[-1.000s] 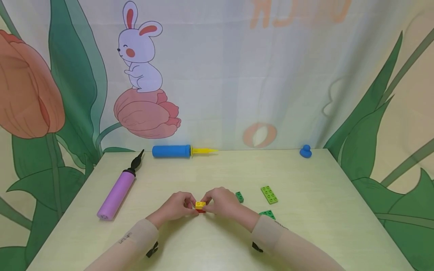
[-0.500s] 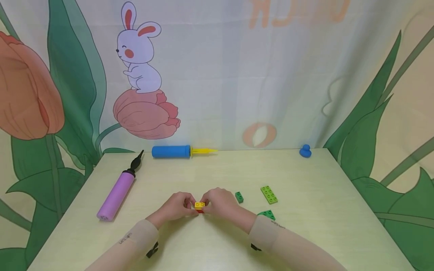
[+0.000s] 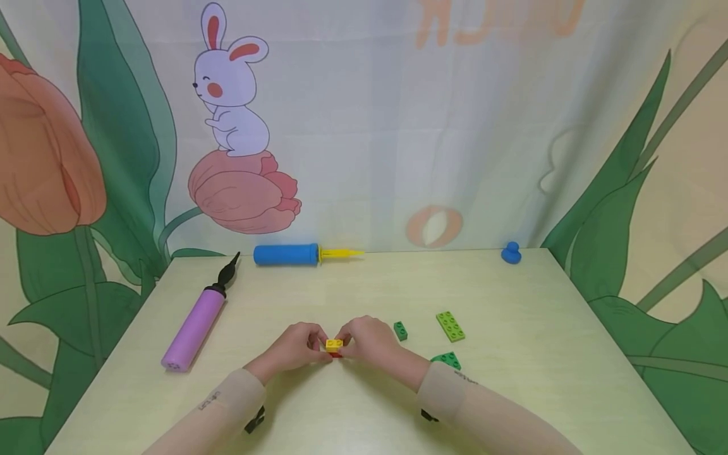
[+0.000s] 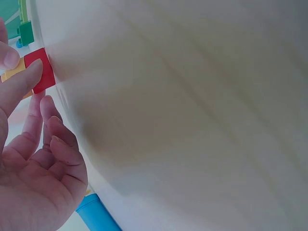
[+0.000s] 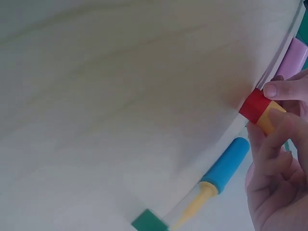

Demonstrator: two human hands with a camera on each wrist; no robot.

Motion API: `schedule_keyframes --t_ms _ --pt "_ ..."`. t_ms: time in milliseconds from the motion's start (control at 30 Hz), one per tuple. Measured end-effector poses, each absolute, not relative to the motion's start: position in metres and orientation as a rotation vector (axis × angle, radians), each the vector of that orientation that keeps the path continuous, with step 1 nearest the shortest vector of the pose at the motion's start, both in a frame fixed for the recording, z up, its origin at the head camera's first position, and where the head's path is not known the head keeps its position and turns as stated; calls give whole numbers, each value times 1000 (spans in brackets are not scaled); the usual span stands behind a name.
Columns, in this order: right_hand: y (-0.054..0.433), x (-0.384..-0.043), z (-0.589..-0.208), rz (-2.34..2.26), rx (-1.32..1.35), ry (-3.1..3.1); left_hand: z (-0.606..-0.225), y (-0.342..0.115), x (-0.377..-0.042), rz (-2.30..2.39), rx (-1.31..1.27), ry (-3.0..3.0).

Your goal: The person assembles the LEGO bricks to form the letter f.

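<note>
At the front middle of the table, a yellow toy brick (image 3: 334, 345) with two studs showing sits on top of a red brick (image 4: 47, 72). My left hand (image 3: 297, 346) pinches the red brick from the left; in the left wrist view its thumb lies across the red face. My right hand (image 3: 372, 341) pinches the yellow brick from the right, and in the right wrist view its thumb lies against the yellow side (image 5: 271, 118). The fingers of both hands partly cover the pair.
Right of the hands lie a small dark green brick (image 3: 400, 330), a light green plate brick (image 3: 450, 326) and a green brick (image 3: 448, 361) partly behind the right forearm. A purple pump (image 3: 194, 330) lies left, a blue pump (image 3: 286, 254) and a blue duck-like toy (image 3: 511, 253) at the back.
The right forearm has shifted slightly left, showing more of the small dark green brick. Both hands keep their hold on the stacked bricks.
</note>
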State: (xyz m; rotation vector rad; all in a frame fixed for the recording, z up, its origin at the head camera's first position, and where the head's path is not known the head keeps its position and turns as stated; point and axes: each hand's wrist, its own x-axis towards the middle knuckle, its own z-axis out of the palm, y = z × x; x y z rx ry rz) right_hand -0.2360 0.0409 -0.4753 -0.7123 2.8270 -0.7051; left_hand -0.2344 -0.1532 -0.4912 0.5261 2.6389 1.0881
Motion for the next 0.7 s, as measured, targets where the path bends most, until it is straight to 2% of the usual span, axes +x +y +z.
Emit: schedule_keyframes --t_ms 400,700 --pt "49 -243 -479 -1026 -550 2603 -485 -153 -233 1112 500 2614" --pt "48 -247 -479 -975 -536 2590 -488 -154 -232 1126 515 2606"
